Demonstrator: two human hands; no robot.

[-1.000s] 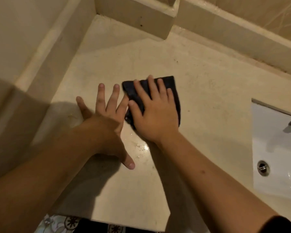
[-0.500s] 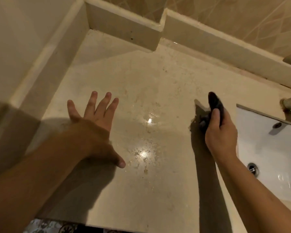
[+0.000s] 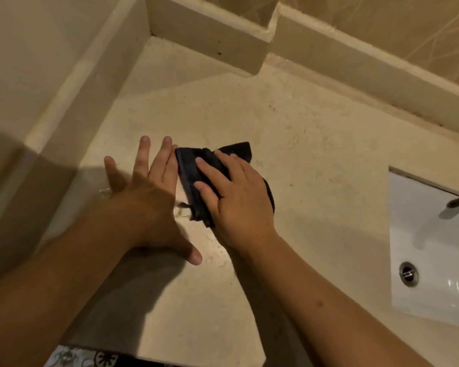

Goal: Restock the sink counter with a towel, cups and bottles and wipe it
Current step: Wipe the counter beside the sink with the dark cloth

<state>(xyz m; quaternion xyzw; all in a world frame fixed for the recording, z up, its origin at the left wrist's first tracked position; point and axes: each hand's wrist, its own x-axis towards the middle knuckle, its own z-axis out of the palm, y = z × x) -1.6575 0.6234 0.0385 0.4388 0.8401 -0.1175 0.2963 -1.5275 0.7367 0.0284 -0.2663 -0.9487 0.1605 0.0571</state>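
dark folded cloth (image 3: 196, 176) flat on beige sink counter (image 3: 316, 160), left of white basin (image 3: 435, 247); right hand (image 3: 236, 197) presses it, fingers straight; left hand (image 3: 146, 192) flat, released, beside it

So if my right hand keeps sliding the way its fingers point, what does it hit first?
Probably your left hand: the right hand points up-left across the dark cloth, and the left fingers lie right beside that cloth's edge.

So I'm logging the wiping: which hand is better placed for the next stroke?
Right. The right hand already presses the dark cloth onto the counter; the left hand lies flat beside it, holding nothing.
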